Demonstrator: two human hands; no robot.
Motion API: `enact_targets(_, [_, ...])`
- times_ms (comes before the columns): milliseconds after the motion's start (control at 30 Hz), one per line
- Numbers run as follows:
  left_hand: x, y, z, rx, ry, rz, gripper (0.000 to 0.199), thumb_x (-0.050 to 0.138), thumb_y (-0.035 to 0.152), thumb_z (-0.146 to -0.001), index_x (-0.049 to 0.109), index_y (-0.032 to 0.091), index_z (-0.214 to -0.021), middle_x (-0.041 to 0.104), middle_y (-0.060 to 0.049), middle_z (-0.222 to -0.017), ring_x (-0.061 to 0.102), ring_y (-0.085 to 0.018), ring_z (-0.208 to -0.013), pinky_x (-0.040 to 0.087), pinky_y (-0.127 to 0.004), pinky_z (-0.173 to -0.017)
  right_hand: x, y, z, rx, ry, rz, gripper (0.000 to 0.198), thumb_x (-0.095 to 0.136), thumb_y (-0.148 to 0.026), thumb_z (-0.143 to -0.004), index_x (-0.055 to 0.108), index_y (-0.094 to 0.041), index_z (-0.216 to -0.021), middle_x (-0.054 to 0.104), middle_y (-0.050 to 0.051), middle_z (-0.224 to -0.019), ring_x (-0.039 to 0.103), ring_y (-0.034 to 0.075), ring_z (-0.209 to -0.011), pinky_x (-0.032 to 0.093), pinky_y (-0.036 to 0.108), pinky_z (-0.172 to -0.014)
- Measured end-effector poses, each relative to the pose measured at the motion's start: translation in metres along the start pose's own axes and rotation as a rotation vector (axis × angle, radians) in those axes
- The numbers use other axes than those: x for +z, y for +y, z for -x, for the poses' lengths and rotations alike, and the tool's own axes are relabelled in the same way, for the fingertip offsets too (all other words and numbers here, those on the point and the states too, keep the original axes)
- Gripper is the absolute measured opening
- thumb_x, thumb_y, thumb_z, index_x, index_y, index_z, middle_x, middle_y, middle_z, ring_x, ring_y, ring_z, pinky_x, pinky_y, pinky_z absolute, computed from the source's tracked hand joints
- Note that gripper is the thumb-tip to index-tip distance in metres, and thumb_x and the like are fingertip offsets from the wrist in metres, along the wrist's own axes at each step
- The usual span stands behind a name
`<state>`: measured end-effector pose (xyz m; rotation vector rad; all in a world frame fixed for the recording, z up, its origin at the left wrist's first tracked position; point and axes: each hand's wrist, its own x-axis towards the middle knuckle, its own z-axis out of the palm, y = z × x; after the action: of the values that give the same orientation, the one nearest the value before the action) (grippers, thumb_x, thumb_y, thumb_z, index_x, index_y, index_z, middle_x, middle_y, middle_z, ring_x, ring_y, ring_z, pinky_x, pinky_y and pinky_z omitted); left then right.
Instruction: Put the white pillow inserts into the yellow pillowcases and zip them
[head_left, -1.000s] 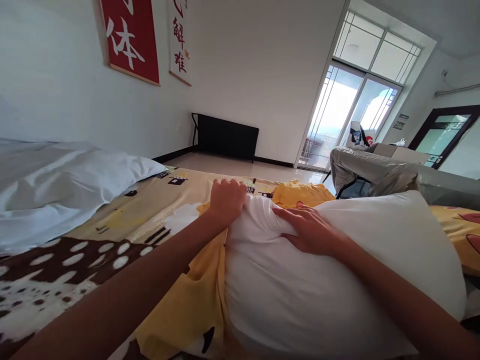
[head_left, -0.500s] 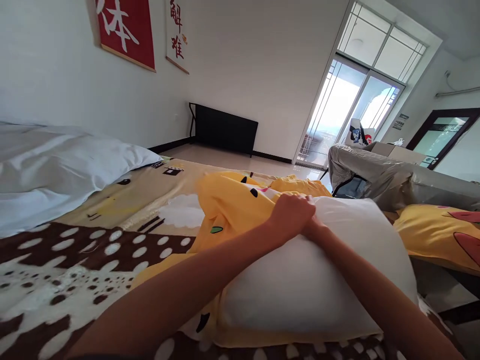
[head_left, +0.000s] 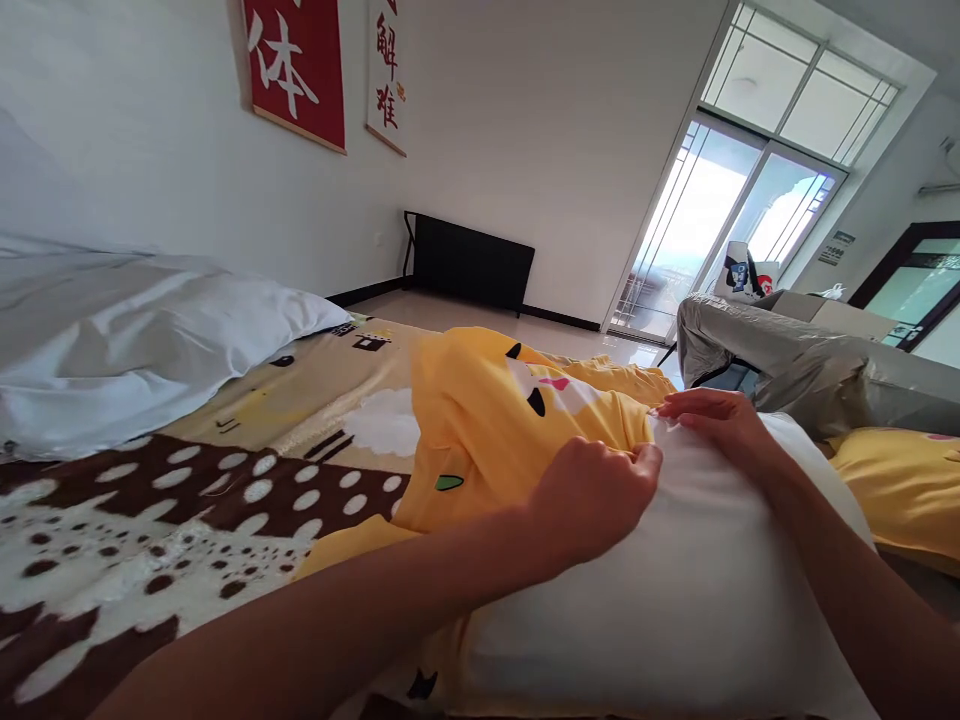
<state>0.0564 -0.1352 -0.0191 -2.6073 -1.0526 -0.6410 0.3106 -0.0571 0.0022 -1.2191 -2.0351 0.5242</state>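
Gripping the cover [head_left: 487,400] in curled fingers, the left hand [head_left: 592,500] is near the right hand [head_left: 724,425], which pinches the cover's edge; the pillow [head_left: 667,610] lies on the blanket [head_left: 292,480], partly covered.

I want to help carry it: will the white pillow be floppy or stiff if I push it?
The white pillow would probably squash softly, since it looks puffy and rounded. It likely won't roll, because it's wide rather than ball-shaped. The yellow cover could bunch up, since it's in loose folds.
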Motion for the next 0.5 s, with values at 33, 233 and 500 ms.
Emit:
enact_targets(33, [-0.001,0.004,0.002,0.018,0.011,0.019,0.035,0.037,0.009,-0.082,0.054,0.01,-0.113,0.064,-0.006,-0.065,0.064,-0.022,-0.06,0.043,-0.029,-0.052,-0.004,0.004,0.0,0.001,-0.001,0.07,0.056,0.069,-0.054,-0.068,0.064,-0.023,-0.114,0.066,0.01,-0.114,0.062,0.026,-0.103,0.049,0.038,-0.087])
enact_targets(233, [0.003,-0.004,-0.002,-0.046,0.041,0.016,0.028,0.04,0.01,-0.08,0.059,0.011,-0.101,0.063,-0.007,-0.063,0.064,-0.023,-0.062,0.044,-0.03,-0.054,0.03,-0.002,-0.008,0.005,-0.061,0.751,0.033,0.06,-0.046,-0.075,0.068,-0.024,-0.099,0.071,0.004,-0.089,0.062,0.025,-0.089,0.043,0.038,-0.083])
enact_targets(500, [-0.001,-0.057,-0.063,-0.34,0.122,0.074,0.018,0.046,0.018,-0.079,0.062,0.012,-0.085,0.065,-0.012,-0.08,0.065,-0.028,-0.078,0.047,-0.035,-0.063,0.074,-0.066,0.019,-0.31,0.178,0.987,0.017,0.055,-0.032,-0.082,0.058,-0.022,-0.069,0.071,0.004,-0.079,0.063,0.019,-0.074,0.034,0.031,-0.071])
